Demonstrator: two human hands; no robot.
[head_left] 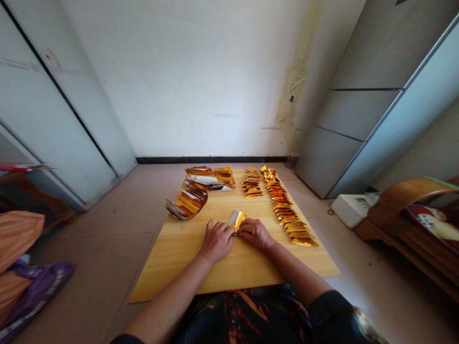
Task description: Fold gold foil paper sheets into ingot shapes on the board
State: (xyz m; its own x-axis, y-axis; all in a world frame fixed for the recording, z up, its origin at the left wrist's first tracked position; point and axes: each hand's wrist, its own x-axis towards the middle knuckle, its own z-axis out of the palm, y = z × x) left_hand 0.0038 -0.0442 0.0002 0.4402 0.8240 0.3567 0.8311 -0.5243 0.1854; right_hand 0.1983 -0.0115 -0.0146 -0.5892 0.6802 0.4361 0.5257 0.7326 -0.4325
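A small sheet of gold foil paper, partly silver-white, lies over the wooden board in front of me. My left hand has its fingers closed on the sheet's near left edge. From the other side, my right hand pinches the near right edge. Between the fingertips the near edge looks folded or rolled; the fingers hide much of it. Right of my hands runs a long overlapping row of folded gold paper pieces, and a shorter row of them lies beyond my right hand.
Stacks of loose gold foil sheets and a curled bundle of sheets lie at the board's far left. The wooden board sits low above the tiled floor. A refrigerator, white box and wooden chair stand to the right.
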